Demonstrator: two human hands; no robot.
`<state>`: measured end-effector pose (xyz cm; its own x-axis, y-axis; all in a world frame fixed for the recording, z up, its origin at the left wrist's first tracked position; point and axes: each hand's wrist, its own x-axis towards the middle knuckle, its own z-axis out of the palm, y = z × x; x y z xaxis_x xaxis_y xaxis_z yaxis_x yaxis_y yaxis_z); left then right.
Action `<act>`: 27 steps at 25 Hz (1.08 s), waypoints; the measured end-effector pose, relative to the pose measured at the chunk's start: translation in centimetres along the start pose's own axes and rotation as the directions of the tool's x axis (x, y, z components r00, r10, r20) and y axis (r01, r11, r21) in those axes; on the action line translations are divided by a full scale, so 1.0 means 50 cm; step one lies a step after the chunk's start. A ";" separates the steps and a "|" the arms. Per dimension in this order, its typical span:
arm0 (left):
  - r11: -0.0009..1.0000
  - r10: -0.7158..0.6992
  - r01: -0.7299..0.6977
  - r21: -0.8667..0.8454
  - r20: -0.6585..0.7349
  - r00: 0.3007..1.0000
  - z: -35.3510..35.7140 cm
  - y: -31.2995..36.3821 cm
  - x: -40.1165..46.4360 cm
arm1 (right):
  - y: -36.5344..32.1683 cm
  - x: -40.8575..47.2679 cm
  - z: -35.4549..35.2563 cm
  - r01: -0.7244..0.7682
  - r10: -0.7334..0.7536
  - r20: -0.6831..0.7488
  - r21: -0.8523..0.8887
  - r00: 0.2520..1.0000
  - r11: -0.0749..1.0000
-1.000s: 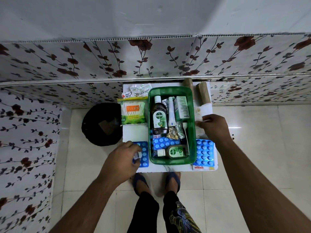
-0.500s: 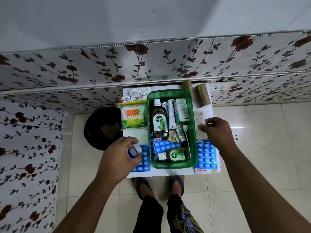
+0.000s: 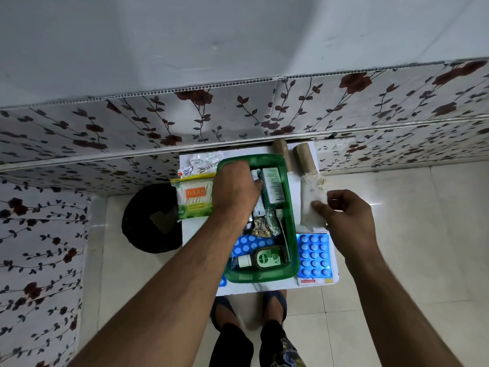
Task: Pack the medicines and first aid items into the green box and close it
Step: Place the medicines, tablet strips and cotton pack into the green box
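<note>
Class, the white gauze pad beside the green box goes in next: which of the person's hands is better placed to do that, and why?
The right hand: its fingertips already pinch the white gauze pad just right of the green box. The left hand is reaching down inside the box among the items.

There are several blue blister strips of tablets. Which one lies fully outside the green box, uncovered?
The blue blister strip on the table right of the green box, below the right hand. Another strip lies inside the box, partly under the Dettol bottle.

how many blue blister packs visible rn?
3: one in the green box near end; one on the table right of it; one's corner left of it, under the left forearm. Others may be hidden.
</note>
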<state>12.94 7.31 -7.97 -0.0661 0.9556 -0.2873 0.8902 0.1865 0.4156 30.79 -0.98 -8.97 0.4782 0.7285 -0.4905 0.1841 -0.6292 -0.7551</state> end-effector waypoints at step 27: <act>0.892 -0.194 0.145 -0.428 -0.074 0.978 -0.043 -0.304 -0.143 | -0.091 -0.045 0.254 0.359 -0.263 0.252 -0.508 0.931 0.783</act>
<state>-1.09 -1.88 -10.38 -0.2709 0.9152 -0.2983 0.5919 0.4028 0.6982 17.95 3.70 -9.96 0.1802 0.9122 -0.3679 0.7521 -0.3688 -0.5462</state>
